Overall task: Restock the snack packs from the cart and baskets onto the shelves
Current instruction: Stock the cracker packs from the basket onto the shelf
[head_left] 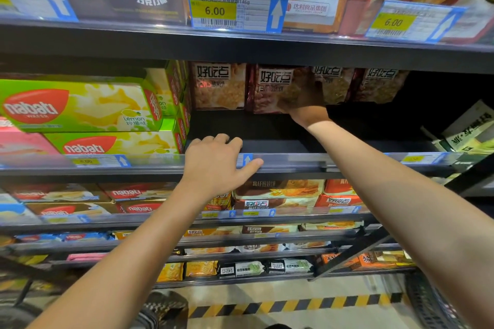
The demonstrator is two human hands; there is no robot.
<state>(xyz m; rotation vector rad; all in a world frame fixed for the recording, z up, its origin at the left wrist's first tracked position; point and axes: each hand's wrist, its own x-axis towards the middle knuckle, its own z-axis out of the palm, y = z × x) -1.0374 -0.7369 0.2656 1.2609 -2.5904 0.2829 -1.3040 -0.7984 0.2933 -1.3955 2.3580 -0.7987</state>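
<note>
Right hand point(303, 103) reaching deep into shelf point(267, 165), fingers gripping dark-red cookie pack point(270, 88) at 12 o'clock. Pack looking light, crinkly, slippery (contents brittle); take by lower edge. Left hand point(217, 161) resting flat, fingers relaxed, on shelf lip.

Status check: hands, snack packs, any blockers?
Left hand open, resting on shelf edge. Right hand deep in the shelf, on the dark red snack pack; grip unclear. Packs stand at the back. Nothing in the way.
</note>
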